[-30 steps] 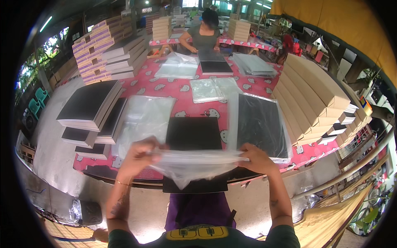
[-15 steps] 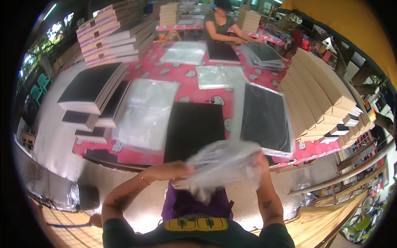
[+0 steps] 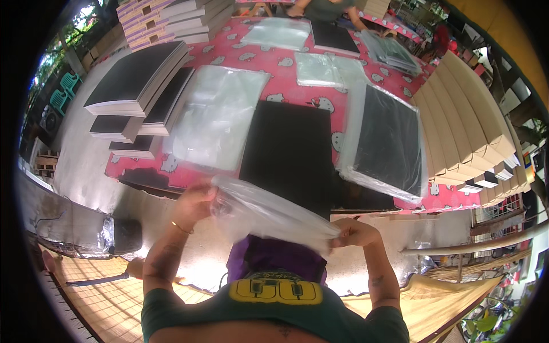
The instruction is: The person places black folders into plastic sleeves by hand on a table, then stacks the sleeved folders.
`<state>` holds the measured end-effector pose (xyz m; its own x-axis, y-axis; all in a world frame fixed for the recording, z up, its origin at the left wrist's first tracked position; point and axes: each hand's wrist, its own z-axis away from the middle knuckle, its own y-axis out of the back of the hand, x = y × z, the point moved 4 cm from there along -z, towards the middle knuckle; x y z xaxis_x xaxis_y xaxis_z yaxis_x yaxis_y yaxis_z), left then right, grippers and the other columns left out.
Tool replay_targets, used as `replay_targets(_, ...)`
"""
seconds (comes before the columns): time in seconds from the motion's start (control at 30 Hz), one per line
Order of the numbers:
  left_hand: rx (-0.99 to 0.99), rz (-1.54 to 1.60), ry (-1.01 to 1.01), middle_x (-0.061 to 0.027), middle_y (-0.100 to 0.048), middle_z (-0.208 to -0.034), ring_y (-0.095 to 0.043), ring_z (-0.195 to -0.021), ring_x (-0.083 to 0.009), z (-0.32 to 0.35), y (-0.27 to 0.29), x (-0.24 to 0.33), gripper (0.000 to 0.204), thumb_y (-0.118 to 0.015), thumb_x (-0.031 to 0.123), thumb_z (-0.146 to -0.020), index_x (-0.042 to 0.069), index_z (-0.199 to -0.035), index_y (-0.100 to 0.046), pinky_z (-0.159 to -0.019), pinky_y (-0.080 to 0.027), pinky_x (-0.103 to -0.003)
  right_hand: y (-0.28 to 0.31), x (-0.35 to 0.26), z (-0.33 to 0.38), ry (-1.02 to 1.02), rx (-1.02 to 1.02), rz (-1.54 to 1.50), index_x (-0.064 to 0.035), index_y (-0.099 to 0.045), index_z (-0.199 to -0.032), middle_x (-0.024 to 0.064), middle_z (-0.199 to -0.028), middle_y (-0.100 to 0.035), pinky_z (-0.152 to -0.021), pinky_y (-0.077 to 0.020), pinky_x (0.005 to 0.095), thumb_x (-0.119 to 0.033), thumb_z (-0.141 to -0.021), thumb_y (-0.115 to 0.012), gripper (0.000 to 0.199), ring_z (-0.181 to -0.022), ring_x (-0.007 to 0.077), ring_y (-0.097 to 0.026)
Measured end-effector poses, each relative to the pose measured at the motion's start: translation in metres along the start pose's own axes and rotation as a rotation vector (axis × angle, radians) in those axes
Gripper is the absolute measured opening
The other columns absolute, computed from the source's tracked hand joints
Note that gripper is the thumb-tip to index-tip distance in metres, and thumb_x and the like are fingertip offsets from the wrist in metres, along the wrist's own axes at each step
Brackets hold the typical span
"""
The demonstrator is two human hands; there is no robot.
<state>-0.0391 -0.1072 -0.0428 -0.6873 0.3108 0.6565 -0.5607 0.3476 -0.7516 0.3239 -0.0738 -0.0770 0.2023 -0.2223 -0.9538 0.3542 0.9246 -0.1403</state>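
A clear plastic bag (image 3: 266, 210) is stretched between my hands at the table's near edge. My left hand (image 3: 198, 200) pinches its left end, and my right hand (image 3: 355, 233) grips the other end, lower down. Just beyond the bag a black sheet or cover (image 3: 289, 146) lies flat, its near edge partly hidden by the plastic. To its left is a stack of clear plastic bags (image 3: 214, 123). On its right a black item in clear plastic (image 3: 386, 143) rests on the table.
Black-covered thick stacks (image 3: 137, 80) stand at the left. A row of brown cardboard boxes (image 3: 463, 114) lines the right. Smaller plastic bags (image 3: 326, 70) lie mid-table on the pink patterned cloth (image 3: 280, 86). Across the table, a co-worker's arm (image 3: 355, 18) reaches in beside another black stack (image 3: 334, 39).
The bag has gone from bunched up to drawn out lengthwise. My left hand moved left and up, my right hand slightly down. The view tilted downward.
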Motion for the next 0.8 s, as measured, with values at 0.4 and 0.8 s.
replay_targets(0.4, 1.017, -0.736, -0.129, -0.0053, -0.056, -0.065, -0.048, -0.049, -0.009, 0.042, 0.011, -0.094, 0.038, -0.042, -0.001, -0.086, 0.0, -0.123, -0.05, -0.046, -0.041, -0.024, -0.056, 0.053, -0.011, 0.054, 1.353, 0.163, -0.0066, -0.047, -0.134, 0.0062, -0.076, -0.054, -0.054, -0.0432, 0.0226, 0.011, -0.077, -0.047, 0.059, -0.06, 0.009, -0.049)
replay_targets(0.8, 1.044, -0.952, -0.205, -0.0081, -0.061, -0.072, -0.052, -0.052, -0.0085, 0.046, 0.011, -0.076, 0.038, -0.046, 0.003, -0.086, -0.003, -0.122, -0.056, -0.049, -0.044, -0.025, -0.065, 0.061, -0.021, 0.082, 1.283, -0.023, -0.0007, -0.055, -0.119, 0.0124, -0.098, -0.06, -0.06, -0.051, 0.026, 0.009, -0.083, -0.046, 0.038, -0.079, 0.0145, -0.059)
